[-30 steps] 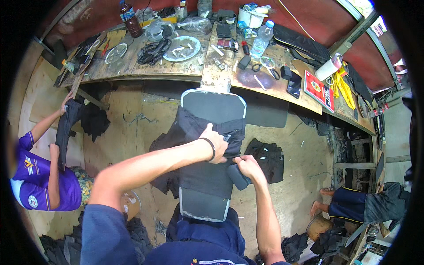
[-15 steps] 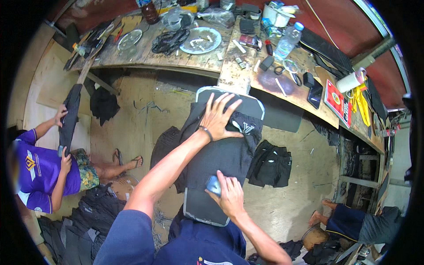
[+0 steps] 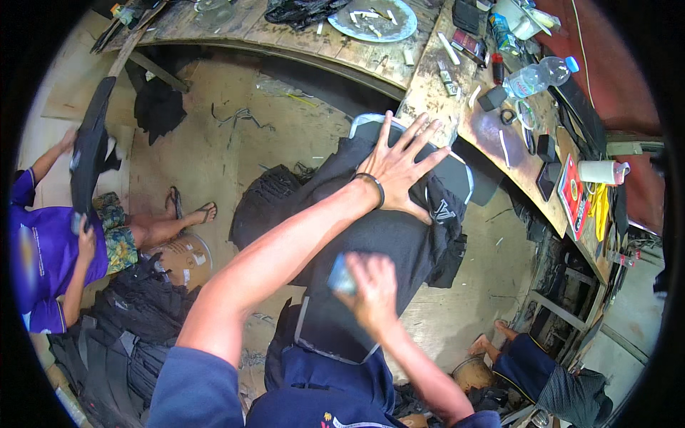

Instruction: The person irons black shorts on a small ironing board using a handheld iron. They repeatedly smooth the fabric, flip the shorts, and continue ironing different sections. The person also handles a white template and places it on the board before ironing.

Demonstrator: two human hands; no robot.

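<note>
A black pair of shorts with a small white emblem is pulled over a dark board with a pale grey edge, which slants away from my lap. My left hand lies flat with fingers spread across the top of the cloth and the far end of the board. My right hand, smeared by motion, grips a small blue-grey block over the near part of the shorts. The block's exact kind does not show. More dark cloth hangs by the board's left side.
Across the back runs a wooden workbench bearing a plate of cigarette butts, a water bottle and a phone. At left, a person in purple handles a black board. Dark garments lie heaped below; another person's legs show at right.
The view has shifted, so the bench sits higher and farther right. My left hand stays spread on the shorts; my right hand, still gripping the block, is now blurred and farther from the board's near end.
</note>
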